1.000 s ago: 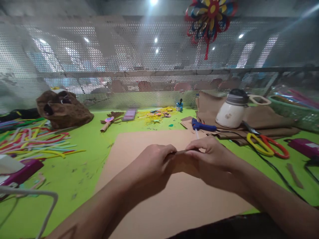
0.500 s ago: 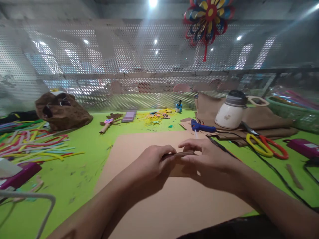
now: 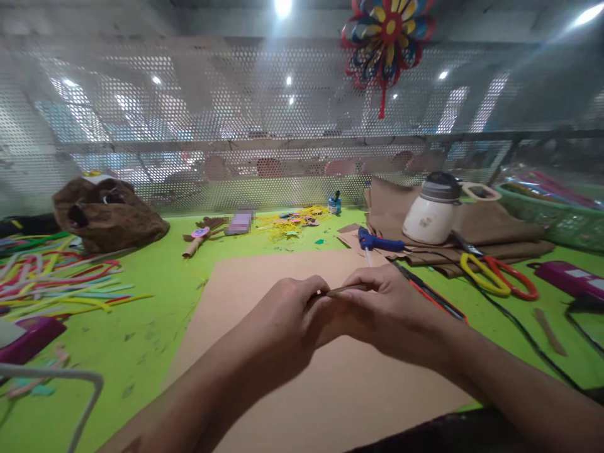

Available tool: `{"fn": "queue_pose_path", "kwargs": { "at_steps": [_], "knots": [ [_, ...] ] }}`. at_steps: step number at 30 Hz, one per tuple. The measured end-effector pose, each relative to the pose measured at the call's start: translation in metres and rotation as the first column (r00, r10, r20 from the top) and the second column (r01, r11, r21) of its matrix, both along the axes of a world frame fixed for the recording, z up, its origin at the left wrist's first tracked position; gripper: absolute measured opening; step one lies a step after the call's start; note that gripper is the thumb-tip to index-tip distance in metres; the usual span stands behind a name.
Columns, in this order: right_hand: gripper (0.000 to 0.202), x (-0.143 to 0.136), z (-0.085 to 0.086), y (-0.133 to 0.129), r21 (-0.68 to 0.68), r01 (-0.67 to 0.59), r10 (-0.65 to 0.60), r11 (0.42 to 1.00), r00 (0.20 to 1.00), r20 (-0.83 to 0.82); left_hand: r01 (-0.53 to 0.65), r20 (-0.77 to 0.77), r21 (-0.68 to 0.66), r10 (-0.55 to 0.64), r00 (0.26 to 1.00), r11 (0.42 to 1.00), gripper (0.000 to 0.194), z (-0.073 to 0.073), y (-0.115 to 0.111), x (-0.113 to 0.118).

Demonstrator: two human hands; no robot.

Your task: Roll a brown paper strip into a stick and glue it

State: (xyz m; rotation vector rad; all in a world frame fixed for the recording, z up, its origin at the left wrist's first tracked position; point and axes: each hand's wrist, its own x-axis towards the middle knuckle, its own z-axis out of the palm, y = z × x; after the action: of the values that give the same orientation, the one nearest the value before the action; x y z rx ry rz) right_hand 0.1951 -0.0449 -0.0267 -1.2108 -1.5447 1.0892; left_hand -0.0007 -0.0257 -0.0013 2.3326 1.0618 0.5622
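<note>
Both hands meet over a tan board lying on the green table. Between them is a thin, folded brown strip, which looks like paper. My left hand pinches its left end with thumb and forefinger. At the other end, my right hand is closed on the strip, thumb below and fingers above. The palms hide part of it. Just beyond my right hand lies a blue glue gun, its nozzle close to the fingers.
Scissors, a white bottle and brown paper are on the right. Pipe cleaners and a brown bag are on the left. A cutter lies beside my right forearm. Yellow shreds lie at the back.
My right fingers have closed down onto the strip, and the hands are slightly nearer each other. The whole view has shifted a little.
</note>
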Motion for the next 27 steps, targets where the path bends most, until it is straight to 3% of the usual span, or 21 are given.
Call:
{"fn": "queue_pose_path", "kwargs": {
  "at_steps": [4,9,15,18,21,23,25,27],
  "knots": [
    [0.020,0.000,-0.002,0.003,-0.026,0.065,-0.066,0.998,0.997,-0.046,-0.063,-0.039,0.008,0.063,0.997,0.998,0.025,-0.004,0.011,-0.008],
    [0.021,0.012,-0.001,0.014,0.025,0.100,-0.099,0.995,0.995,-0.013,0.034,-0.035,-0.081,-0.037,0.999,0.996,0.019,0.003,0.029,-0.010],
    [0.029,0.030,0.002,0.029,0.077,0.033,-0.035,0.996,0.999,0.023,0.053,0.047,-0.205,-0.044,0.998,0.977,0.016,0.008,0.037,-0.012],
    [0.032,0.037,0.007,0.027,0.037,-0.059,0.059,0.998,0.998,0.006,0.102,0.167,-0.290,-0.055,0.984,0.952,0.015,0.007,0.039,-0.014],
    [0.037,0.043,0.010,0.025,0.094,-0.120,0.121,0.988,0.993,0.000,0.191,0.315,-0.391,-0.064,0.947,0.900,0.019,0.004,0.042,-0.017],
    [0.044,0.045,0.011,0.023,0.141,-0.129,0.145,0.981,0.984,-0.104,0.247,0.388,-0.466,-0.054,0.920,0.850,0.023,0.002,0.044,-0.020],
    [0.048,0.044,0.011,0.021,0.130,-0.147,0.174,0.981,0.956,-0.237,0.312,0.439,-0.544,-0.053,0.897,0.779,0.026,-0.001,0.044,-0.022],
    [0.037,0.040,0.012,0.017,0.086,-0.201,0.217,0.976,0.940,-0.264,0.385,0.481,-0.609,-0.063,0.875,0.693,0.027,-0.004,0.044,-0.024]
  ]
}}
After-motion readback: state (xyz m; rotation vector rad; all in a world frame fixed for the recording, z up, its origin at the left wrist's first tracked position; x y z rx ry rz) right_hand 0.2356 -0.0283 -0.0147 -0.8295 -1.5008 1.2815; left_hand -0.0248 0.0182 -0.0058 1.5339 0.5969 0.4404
